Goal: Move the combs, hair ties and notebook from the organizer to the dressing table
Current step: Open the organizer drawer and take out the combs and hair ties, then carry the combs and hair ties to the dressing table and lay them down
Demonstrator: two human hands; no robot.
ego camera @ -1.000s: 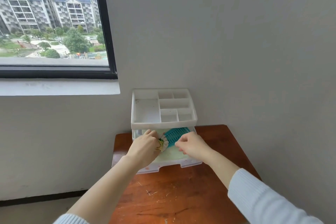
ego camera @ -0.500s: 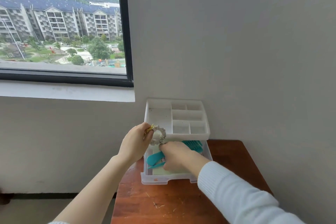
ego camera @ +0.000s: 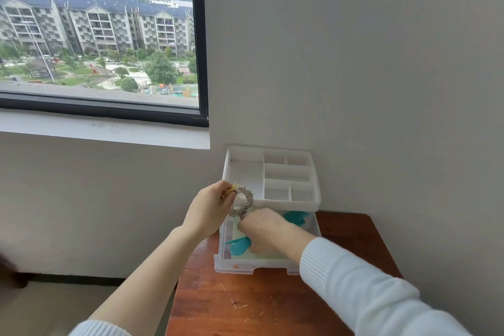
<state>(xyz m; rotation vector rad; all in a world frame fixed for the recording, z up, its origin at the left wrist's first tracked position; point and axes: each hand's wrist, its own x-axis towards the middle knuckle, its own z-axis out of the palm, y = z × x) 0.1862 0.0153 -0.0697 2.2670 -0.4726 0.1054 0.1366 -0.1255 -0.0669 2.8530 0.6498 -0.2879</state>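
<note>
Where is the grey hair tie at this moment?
In the head view, the grey hair tie is pinched in the left hand, raised over the open drawer's left side, in front of the white organizer.

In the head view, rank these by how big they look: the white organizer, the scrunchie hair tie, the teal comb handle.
1. White organizer, clearly largest.
2. and 3. Scrunchie hair tie in the left hand and teal comb handle under the right hand look alike; the comb is partly hidden, so I won't rank them.

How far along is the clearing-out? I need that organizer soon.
Nothing lies on the table yet. The left hand holds hair ties lifted from the open drawer; the right hand reaches into it at the teal combs. The combs and the pale notebook beneath remain.
</note>
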